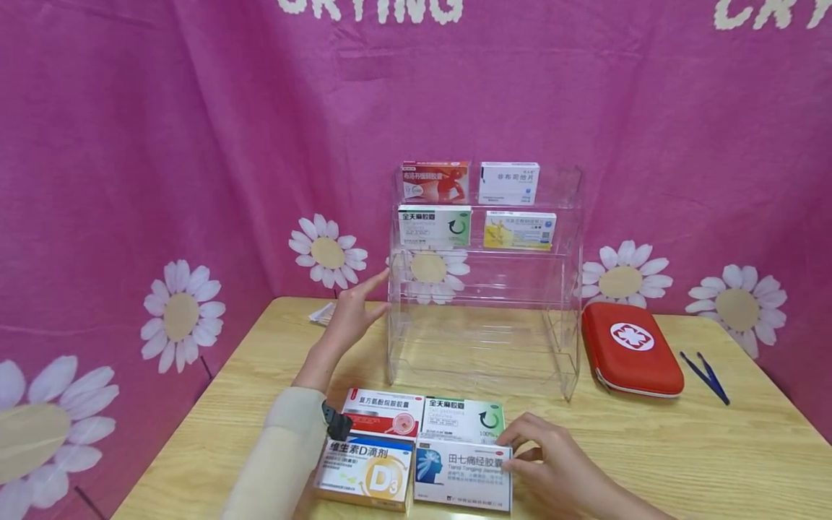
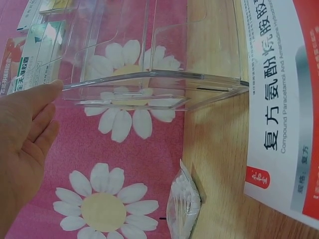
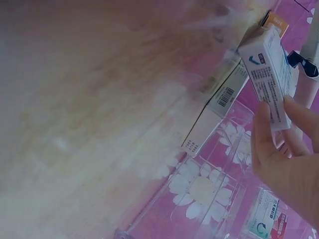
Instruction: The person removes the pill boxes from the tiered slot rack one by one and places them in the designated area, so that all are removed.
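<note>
The left arm (image 1: pixel 276 451), sleeved almost to the wrist (image 1: pixel 316 368), is stretched forward with the left hand (image 1: pixel 351 314) raised and its fingers (image 1: pixel 372 284) parted, while the right hand (image 1: pixel 549 456) is held lower and nearer, its thumb (image 1: pixel 525 469) and fingers (image 1: pixel 522 428) bent toward each other in a pinch.

Near six o'clock on my head feed I get a white, blue-printed Tongjing capsule box (image 1: pixel 464 485). At four comes a red, white-emblemed first-aid case (image 1: pixel 627 367).
</note>
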Motion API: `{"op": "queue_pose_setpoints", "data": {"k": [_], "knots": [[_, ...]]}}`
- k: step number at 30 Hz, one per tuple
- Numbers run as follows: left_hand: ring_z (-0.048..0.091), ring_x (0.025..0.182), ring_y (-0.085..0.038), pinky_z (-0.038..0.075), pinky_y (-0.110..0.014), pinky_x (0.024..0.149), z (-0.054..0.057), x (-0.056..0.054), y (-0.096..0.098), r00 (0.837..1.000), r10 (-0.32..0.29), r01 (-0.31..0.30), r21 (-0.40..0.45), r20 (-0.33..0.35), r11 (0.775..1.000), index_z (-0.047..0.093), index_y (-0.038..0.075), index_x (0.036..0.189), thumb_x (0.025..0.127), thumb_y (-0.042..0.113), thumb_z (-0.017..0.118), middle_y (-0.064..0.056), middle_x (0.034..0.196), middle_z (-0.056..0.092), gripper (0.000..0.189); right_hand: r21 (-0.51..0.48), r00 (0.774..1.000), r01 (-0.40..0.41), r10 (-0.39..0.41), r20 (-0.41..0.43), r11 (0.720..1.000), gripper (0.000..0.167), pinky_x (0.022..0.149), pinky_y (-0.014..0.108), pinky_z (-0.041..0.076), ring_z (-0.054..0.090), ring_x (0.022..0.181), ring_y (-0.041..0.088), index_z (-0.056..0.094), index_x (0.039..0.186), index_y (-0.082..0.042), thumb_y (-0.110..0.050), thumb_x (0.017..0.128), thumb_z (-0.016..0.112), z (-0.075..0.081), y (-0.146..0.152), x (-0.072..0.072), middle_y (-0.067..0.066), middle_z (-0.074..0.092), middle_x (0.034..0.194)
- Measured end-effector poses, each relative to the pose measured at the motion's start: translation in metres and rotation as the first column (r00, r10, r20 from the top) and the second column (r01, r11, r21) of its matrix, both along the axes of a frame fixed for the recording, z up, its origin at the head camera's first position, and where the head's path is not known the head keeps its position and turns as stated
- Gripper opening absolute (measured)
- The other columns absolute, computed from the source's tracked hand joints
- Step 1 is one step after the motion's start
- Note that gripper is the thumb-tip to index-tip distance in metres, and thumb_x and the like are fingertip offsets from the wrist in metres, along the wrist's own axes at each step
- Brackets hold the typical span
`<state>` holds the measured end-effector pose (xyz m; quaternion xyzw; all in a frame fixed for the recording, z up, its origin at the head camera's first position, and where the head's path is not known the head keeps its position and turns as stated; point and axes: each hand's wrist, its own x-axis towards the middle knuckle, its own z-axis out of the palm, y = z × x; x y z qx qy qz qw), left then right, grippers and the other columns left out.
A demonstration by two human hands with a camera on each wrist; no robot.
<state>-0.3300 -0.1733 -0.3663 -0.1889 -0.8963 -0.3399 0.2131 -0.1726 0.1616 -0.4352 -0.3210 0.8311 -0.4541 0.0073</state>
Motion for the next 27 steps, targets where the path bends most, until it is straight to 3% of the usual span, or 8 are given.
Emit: {"op": "queue_pose_setpoints", "data": {"k": [5,14,17,24,27], "knots": [[0.051,0.134,-0.03,0.046,-0.042,0.11,0.001,0.0,0.0,1.0,0.001,-0.001,-0.004,0.001,1.0,0.05,0.009,0.143,0.087,0.007,0.072,-0.013,0.143,0.054,0.061,-0.025,1.0,-0.025,0.025,-0.014,0.999,0.014,0.064,0.02,0.06,0.059,0.084,-0.004,0.066,0.094,-0.011,-0.009,0.083,0.075,-0.005,-0.002,-0.003,0.006,0.066,0.091],[0.051,0.134,-0.03,0.046,-0.042,0.11,0.001,0.001,-0.001,1.0,-0.002,0.002,0.003,-0.003,1.0,0.05,0.008,0.143,0.087,0.007,0.072,-0.014,0.143,0.055,0.06,0.079,0.982,-0.071,0.056,0.182,0.994,0.015,0.071,0.016,0.057,0.058,0.08,-0.005,0.068,0.097,-0.008,-0.018,0.086,0.073,-0.004,0.0,-0.012,0.005,0.068,0.093],[0.051,0.134,-0.03,0.046,-0.042,0.11,0.001,0.001,-0.001,1.0,0.001,-0.001,-0.001,-0.005,1.0,0.05,0.009,0.143,0.087,0.008,0.072,-0.014,0.143,0.055,0.06,0.098,0.984,-0.077,0.06,0.167,0.992,0.016,0.07,0.017,0.057,0.057,0.079,-0.005,0.069,0.097,-0.008,-0.019,0.086,0.073,-0.006,0.0,-0.012,0.003,0.068,0.091],[0.051,0.134,-0.03,0.046,-0.043,0.11,0.001,0.001,0.0,1.0,0.004,-0.004,0.002,0.015,1.0,0.049,0.01,0.144,0.087,0.007,0.072,-0.013,0.144,0.054,0.061,0.124,0.997,-0.073,0.068,0.043,0.99,0.014,0.062,0.018,0.053,0.055,0.074,-0.008,0.07,0.095,-0.005,-0.014,0.085,0.073,-0.011,-0.002,-0.011,0.001,0.069,0.081],[0.051,0.135,-0.03,0.046,-0.043,0.11,-0.001,0.001,-0.001,1.0,0.003,-0.003,0.004,0.016,1.0,0.049,0.01,0.144,0.087,0.007,0.072,-0.013,0.144,0.054,0.061,0.143,0.997,-0.062,0.055,0.047,0.988,0.015,0.062,0.017,0.053,0.054,0.074,-0.009,0.07,0.095,-0.003,-0.013,0.085,0.073,-0.012,-0.002,-0.012,0.0,0.068,0.08]]}}
